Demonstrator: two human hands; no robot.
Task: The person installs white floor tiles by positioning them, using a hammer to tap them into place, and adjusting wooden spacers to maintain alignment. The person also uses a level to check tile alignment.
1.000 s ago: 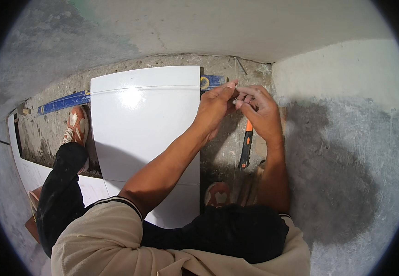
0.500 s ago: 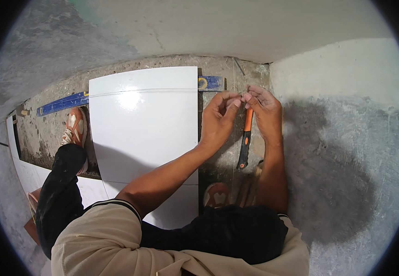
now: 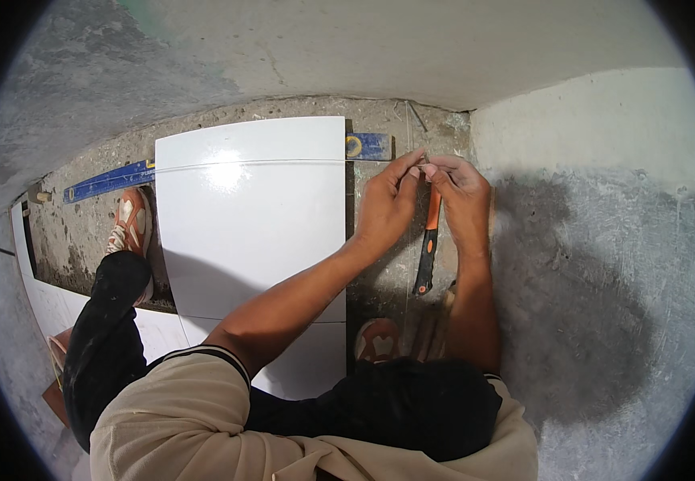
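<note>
My left hand (image 3: 387, 199) and my right hand (image 3: 458, 196) meet fingertip to fingertip right of the large white tile (image 3: 251, 216). A thin taut string (image 3: 283, 161) crosses the tile and runs into the left hand's pinch. The right thumb and fingers are also pinched; a tiny greyish bit shows between the fingertips, too small to name. Below the hands, a tool with an orange and black handle (image 3: 426, 260) lies on the floor, its head hidden by my fingers. Blue level ends stick out at the tile's left (image 3: 111, 181) and right (image 3: 373, 147) edges.
Rough concrete floor (image 3: 67, 240) surrounds the tile, with a wall along the far side and a grey-patched wall (image 3: 580, 305) at right. My shoes (image 3: 133, 218) stand either side of the tile. A thin rod (image 3: 416, 116) lies near the far corner.
My left hand has turned slightly, its index finger now pointing farther up. My right fingers have drawn in closer to the pinch. The tile and the handled tool stay put.
</note>
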